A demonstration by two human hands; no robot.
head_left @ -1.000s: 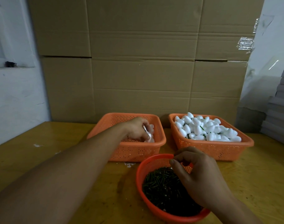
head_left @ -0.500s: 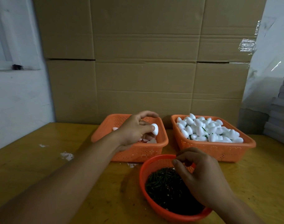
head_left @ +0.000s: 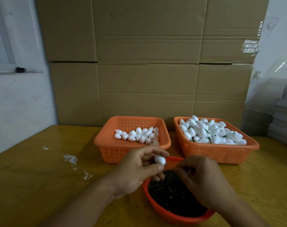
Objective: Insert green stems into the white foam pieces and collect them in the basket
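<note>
Over the yellow wooden surface [head_left: 33, 177], the left hand [head_left: 136, 169] pinches a white egg-shaped foam piece [head_left: 160, 159] between thumb and curled fingers, its long axis running left to right, narrow end seemingly rightward. The right hand [head_left: 200, 179], fingers curled, hovers above the round orange basket of green stems [head_left: 172, 194]; whether it holds a stem is unclear.

A yellow wooden table [head_left: 41, 185] carries three orange baskets [head_left: 131, 148] and white crumbs [head_left: 70, 158].

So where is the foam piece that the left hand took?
The foam piece is pinched in the left hand, above the round stem bowl's far rim, just before the left basket.
</note>
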